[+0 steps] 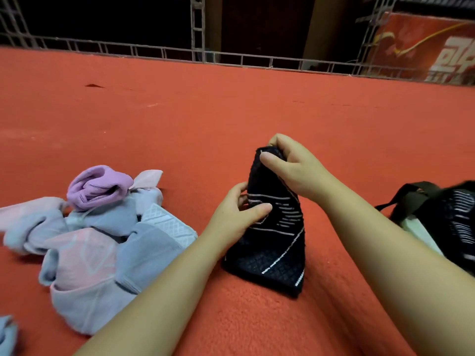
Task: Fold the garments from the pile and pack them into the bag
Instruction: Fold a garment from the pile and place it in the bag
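A black knitted garment (275,250) with thin white stripes stands up from the red blanket (231,111) in the middle. My right hand (290,167) pinches its top end and lifts it. My left hand (236,214) grips its left edge about halfway down, thumb across the front. A pile of garments (102,240) in pale blue, pink and lilac lies to the left. At the right edge sits a dark bag (421,201) with black straps, and a black striped garment (460,227) lies in it.
A metal lattice rail (231,56) runs along the far edge of the blanket. Behind it at the right is a red printed board (424,47). A bit of pale blue cloth (7,335) shows at the lower left corner.
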Motion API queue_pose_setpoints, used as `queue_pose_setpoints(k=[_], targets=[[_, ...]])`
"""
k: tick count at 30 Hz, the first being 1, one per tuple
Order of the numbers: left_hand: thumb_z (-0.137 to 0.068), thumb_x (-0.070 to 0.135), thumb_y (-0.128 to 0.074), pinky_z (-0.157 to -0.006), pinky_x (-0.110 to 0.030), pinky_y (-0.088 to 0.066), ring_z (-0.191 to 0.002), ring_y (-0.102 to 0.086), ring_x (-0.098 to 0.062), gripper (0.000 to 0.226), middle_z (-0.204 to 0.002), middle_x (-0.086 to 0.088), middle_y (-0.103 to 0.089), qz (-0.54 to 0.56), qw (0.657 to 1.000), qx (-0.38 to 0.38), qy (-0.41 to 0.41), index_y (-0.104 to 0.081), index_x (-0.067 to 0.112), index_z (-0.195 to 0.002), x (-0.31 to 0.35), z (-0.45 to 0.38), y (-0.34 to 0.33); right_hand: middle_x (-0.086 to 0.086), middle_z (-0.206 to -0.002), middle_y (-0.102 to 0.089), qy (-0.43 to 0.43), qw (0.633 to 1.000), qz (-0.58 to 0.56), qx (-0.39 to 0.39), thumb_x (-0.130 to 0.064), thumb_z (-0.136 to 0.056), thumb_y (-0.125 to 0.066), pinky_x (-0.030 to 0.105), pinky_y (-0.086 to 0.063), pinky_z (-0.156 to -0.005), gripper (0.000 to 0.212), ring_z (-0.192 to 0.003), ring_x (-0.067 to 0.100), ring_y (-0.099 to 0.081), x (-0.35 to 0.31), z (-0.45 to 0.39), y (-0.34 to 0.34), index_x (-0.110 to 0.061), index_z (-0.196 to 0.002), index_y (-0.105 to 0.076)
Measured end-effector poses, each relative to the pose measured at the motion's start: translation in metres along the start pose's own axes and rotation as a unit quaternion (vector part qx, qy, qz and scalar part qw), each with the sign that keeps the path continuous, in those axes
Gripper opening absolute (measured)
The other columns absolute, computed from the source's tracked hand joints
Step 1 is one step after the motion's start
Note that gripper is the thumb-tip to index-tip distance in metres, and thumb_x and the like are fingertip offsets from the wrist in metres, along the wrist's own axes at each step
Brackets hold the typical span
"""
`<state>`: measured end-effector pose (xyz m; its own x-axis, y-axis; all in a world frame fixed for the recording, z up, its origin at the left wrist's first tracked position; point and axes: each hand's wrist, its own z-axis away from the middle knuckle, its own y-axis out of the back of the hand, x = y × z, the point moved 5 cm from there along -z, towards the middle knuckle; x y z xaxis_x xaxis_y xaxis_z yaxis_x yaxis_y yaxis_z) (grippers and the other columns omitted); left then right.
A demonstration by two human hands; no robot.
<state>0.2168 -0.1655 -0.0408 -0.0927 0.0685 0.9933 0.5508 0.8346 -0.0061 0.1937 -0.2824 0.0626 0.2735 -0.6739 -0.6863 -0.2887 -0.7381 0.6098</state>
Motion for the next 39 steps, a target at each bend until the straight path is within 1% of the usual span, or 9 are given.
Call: queue_pose_setpoints(k=[3,9,16,21,26,31,34,37,39], targets=[[-0.060,0.034,-0.076,-0.085,-0.032,-0.052,-0.095,-0.067,-0.015,0.069,-0.103,-0.003,-0.071,0.042,0.999,-0.016,-0.024,-0.052,0.017,-0.123,0.035,0.012,-0.010,-0.010,-0.070,-0.044,0.028,0.997,0.064,0.028,-0.022,-0.094,-0.053,0.019,-0.034,-0.058,0.019,-0.060,-0.001,-0.040,-0.030,0.008,0.028,-0.021,-0.079,-0.043],[-0.089,0.005,-0.058,-0.076,-0.030,-0.051,-0.085,-0.064,-0.019,0.014,-0.095,-0.008,-0.069,0.039,0.997,-0.046,-0.049,-0.061,0.009,-0.102,0.108,0.041,-0.032,-0.008,-0.071,-0.049,0.040,0.986,0.152,0.062,-0.034,-0.091,-0.057,0.025,-0.036,-0.063,0.023,-0.065,0.009,-0.044,-0.079,0.026,0.058,-0.016,-0.079,-0.047],[-0.094,0.005,-0.048,-0.072,-0.030,-0.056,-0.082,-0.067,-0.021,0.022,-0.100,-0.014,-0.068,0.137,0.986,-0.077,-0.051,-0.057,0.007,-0.115,0.155,0.077,-0.012,-0.002,-0.060,-0.049,-0.047,0.993,0.091,-0.050,-0.037,-0.089,-0.062,0.028,-0.034,-0.054,0.035,-0.055,0.011,-0.044,-0.112,0.061,0.093,-0.010,-0.067,-0.054],[-0.074,0.024,-0.066,-0.084,-0.034,-0.054,-0.104,-0.064,-0.016,0.057,-0.119,0.005,-0.060,-0.027,0.984,-0.130,-0.118,-0.044,0.042,-0.123,0.189,0.096,-0.005,0.001,-0.057,-0.048,0.004,0.998,-0.039,-0.053,-0.036,-0.079,-0.063,0.030,-0.030,-0.053,0.030,-0.056,0.015,-0.043,-0.138,0.083,0.092,-0.020,-0.058,-0.049],[-0.067,0.028,-0.069,-0.101,-0.032,-0.044,-0.114,-0.055,-0.005,0.027,-0.120,0.010,-0.060,-0.147,0.959,-0.164,-0.178,-0.060,0.026,-0.093,0.225,0.105,-0.015,-0.007,-0.056,-0.060,0.040,0.989,-0.113,-0.092,-0.032,-0.082,-0.063,0.022,-0.043,-0.051,0.025,-0.051,0.009,-0.054,-0.172,0.094,0.086,-0.015,-0.065,-0.059],[-0.060,0.040,-0.070,-0.078,-0.032,-0.045,-0.077,-0.055,-0.014,0.013,-0.080,0.004,-0.061,-0.136,0.948,-0.188,-0.218,-0.061,0.032,-0.064,0.242,0.113,-0.018,-0.011,-0.047,-0.043,0.044,0.994,-0.101,-0.026,-0.031,-0.090,-0.060,0.017,-0.031,-0.044,0.038,-0.043,0.005,-0.037,-0.177,0.094,0.095,-0.020,-0.054,-0.051],[-0.067,0.031,-0.067,-0.068,-0.028,-0.041,-0.071,-0.050,-0.017,0.009,-0.075,-0.006,-0.055,-0.045,0.947,-0.225,-0.227,-0.060,0.027,-0.063,0.243,0.115,-0.017,-0.006,-0.055,-0.041,0.061,0.992,-0.078,-0.077,-0.053,-0.079,-0.052,0.021,-0.031,-0.053,0.047,-0.052,0.010,-0.036,-0.174,0.099,0.094,-0.012,-0.057,-0.048],[-0.070,0.023,-0.067,-0.067,-0.029,-0.039,-0.072,-0.046,-0.021,0.009,-0.079,-0.012,-0.049,0.017,0.943,-0.256,-0.213,-0.059,0.025,-0.066,0.240,0.112,-0.006,0.003,-0.085,-0.058,0.034,0.988,-0.041,-0.142,-0.050,-0.066,-0.068,0.032,-0.043,-0.080,0.057,-0.080,0.015,-0.055,-0.158,0.103,0.091,0.005,-0.081,-0.065],[-0.066,0.024,-0.069,-0.068,-0.026,-0.041,-0.072,-0.049,-0.018,0.009,-0.082,-0.012,-0.051,-0.005,0.947,-0.259,-0.188,-0.062,0.024,-0.072,0.235,0.107,0.004,-0.008,-0.109,-0.060,0.015,0.986,0.000,-0.167,-0.050,-0.064,-0.074,0.034,-0.040,-0.096,0.045,-0.105,0.009,-0.057,-0.148,0.103,0.087,-0.007,-0.075,-0.068]])
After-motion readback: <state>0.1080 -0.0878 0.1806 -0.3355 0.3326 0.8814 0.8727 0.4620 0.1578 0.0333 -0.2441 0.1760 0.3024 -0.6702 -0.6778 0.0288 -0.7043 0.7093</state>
